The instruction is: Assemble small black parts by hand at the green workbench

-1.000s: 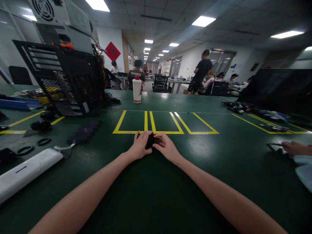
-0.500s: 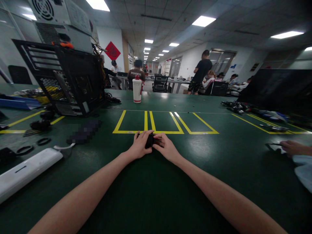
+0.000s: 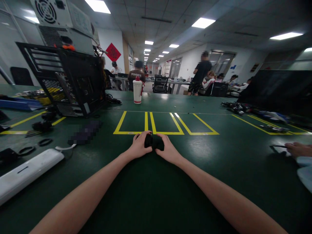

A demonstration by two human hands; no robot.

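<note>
Between my hands, low over the green table, is a small black object (image 3: 148, 141), rounded in outline; its exact kind cannot be made out. My left hand (image 3: 139, 145) wraps round its left side, fingers over the top and thumb at the near side. On the right side, the thumb and fingers of my right hand (image 3: 168, 150) curve round a dark rounded part (image 3: 159, 143). Whether the two dark parts are one piece or two touching pieces is unclear. My fingers hide much of them.
Yellow tape outlines (image 3: 168, 133) mark the green table (image 3: 156, 195) just beyond my hands. A white cup (image 3: 137, 92) stands farther back. Left are a black computer case (image 3: 70, 81), a white power strip (image 3: 31, 174) and cables. At right, another person's hand (image 3: 298, 149) holds a dark thin object.
My right hand has shifted its grip: its fingertips were pinched at the object's right side, with a bit of red showing; now they are wider apart around the dark part. My left hand has hardly moved.
</note>
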